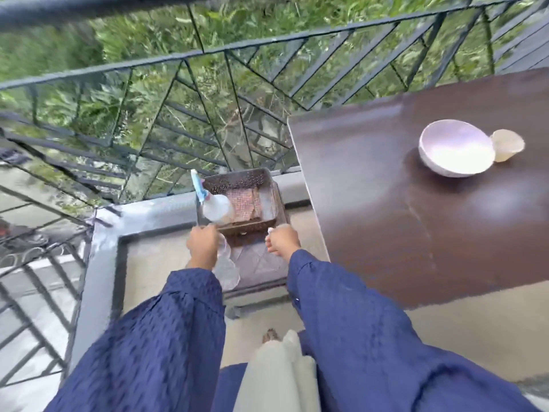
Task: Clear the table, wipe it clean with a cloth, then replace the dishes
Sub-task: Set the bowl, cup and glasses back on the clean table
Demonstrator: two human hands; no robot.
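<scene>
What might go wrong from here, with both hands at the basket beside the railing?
1. The spray bottle lies tilted, with its head over the rim of the basket; it may fall out if the basket is tugged.
2. The cup stands right beside the bowl on the table; lifting one carelessly may knock the other.

The dark brown wooden table (416, 233) runs off the right edge. A small cream cup (508, 145) hides partly behind the round white bowl (454, 153). The right hand (282, 242) pinches a small white object (270, 230) (too blurred to name).
</scene>
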